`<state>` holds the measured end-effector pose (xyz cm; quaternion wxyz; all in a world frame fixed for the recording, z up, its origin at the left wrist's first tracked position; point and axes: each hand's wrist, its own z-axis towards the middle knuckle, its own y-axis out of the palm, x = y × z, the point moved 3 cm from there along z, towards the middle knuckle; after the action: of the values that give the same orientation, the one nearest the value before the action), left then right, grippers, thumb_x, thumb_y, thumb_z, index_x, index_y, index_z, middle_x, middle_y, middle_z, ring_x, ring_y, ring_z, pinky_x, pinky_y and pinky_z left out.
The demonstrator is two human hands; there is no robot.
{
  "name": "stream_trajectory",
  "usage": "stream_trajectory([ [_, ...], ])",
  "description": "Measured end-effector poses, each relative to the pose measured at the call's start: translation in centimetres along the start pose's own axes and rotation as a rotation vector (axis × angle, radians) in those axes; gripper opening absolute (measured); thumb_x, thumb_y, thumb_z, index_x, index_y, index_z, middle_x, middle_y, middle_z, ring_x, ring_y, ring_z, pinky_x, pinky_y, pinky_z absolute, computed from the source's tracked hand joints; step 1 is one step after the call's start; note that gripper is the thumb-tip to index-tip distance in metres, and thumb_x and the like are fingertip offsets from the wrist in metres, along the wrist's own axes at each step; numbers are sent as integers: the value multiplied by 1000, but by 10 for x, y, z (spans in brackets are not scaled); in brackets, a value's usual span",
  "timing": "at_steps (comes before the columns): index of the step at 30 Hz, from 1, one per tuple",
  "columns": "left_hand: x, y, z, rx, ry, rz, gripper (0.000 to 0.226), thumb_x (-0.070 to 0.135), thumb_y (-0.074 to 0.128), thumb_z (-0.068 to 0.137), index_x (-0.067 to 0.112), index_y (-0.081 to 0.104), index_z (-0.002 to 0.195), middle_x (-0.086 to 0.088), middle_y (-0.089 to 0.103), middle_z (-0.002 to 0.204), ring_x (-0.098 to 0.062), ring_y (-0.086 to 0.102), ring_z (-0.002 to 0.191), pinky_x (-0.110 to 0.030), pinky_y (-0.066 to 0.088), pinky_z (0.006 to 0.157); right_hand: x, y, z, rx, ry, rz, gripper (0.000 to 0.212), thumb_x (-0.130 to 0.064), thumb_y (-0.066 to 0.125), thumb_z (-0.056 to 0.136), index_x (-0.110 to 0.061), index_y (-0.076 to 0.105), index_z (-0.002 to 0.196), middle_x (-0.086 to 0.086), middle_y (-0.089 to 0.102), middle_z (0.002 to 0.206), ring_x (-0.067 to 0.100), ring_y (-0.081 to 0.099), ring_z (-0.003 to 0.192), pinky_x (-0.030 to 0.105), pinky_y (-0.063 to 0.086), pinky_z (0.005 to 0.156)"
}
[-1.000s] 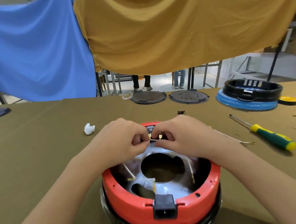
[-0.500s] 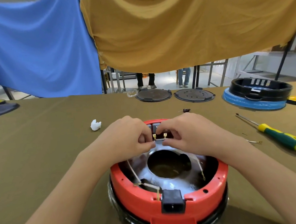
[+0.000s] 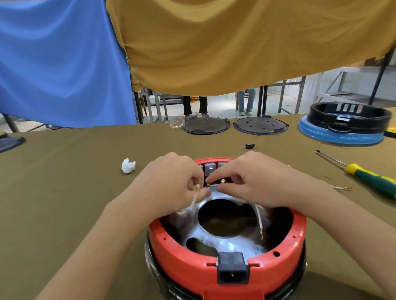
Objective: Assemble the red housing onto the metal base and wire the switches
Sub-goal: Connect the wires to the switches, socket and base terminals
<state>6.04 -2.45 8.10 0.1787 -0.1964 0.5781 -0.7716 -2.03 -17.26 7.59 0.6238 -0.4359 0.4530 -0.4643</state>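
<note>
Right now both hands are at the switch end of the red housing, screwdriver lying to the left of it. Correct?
Not quite: the head view shows the screwdriver lying right of the housing. Left hand and right hand are indeed at the switch end.

Left hand [image 3: 171, 186] and right hand [image 3: 252, 181], fingertips pinched (nearly touching).

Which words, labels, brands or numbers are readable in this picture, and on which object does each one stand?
None can be read.
The black ring carries a small white patch, too blurred to tell if it holds text.
The screwdriver, red housing and black socket show no lettering.
</note>
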Motion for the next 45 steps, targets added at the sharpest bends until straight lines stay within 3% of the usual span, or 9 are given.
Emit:
stream_trajectory([
  [4,1,0,-1,1,-1,58,39,41,67,89,29,50,57,17,49,46,-3,53,58,-22,38,54,-1,2,2,-8,-17,-55,29,-39,55,97,-47,64,123,-24,48,48,-10,47,56,15,25,51],
  [9,2,-3,-3,0,-47,73,41,45,67,89,28,49,56,14,60,61,-10,62,74,-28,41,61,-9,0,4,-35,-87,-235,33,-44,45,101,-50,56,131,-11,58,98,9,48,76,24,27,55],
  [14,-3,-3,-3,8,-79,64,40,49,69,84,28,51,55,11,63,60,-12,63,69,-31,52,67,-15,-5,18,-98,-132,-337,33,-35,47,100,-44,58,130,-12,30,80,8,33,60,25,21,50],
  [23,-6,1,-2,29,-96,40,33,39,71,84,31,54,56,19,58,55,-5,60,68,-26,47,62,-10,3,20,-52,-83,-36,31,-27,56,94,-42,70,118,-41,47,53,-12,46,55,23,33,54],
  [26,-5,2,0,22,-84,9,32,37,73,84,30,57,56,17,61,55,-4,61,65,-32,54,68,-6,4,18,-19,-68,-8,30,-27,58,94,-39,71,118,-34,44,46,-12,42,51,20,32,55],
  [29,-5,2,1,5,-85,-36,31,33,74,84,31,57,58,16,62,54,-4,61,62,-35,55,71,-5,4,16,14,-54,18,28,-29,61,93,-39,71,118,-33,51,53,-7,46,53,22,35,54],
  [32,-6,3,1,9,-67,-65,23,31,76,83,27,65,64,13,64,55,-3,59,59,-36,55,71,-3,1,15,66,-48,38,26,-32,65,90,-38,73,114,-14,51,57,1,49,60,27,41,59],
  [39,-8,3,-1,25,-87,-104,21,34,76,84,26,66,67,13,61,53,-4,58,59,-34,53,69,0,3,15,132,-31,93,26,-36,67,89,-43,69,114,-10,44,92,11,53,78,30,41,70],
  [45,-7,3,-1,-2,-76,-107,19,35,73,88,28,68,70,11,67,60,-5,60,61,-36,54,70,0,6,14,71,-44,82,21,-32,62,93,-41,72,110,-9,44,90,4,49,77,25,35,64],
])
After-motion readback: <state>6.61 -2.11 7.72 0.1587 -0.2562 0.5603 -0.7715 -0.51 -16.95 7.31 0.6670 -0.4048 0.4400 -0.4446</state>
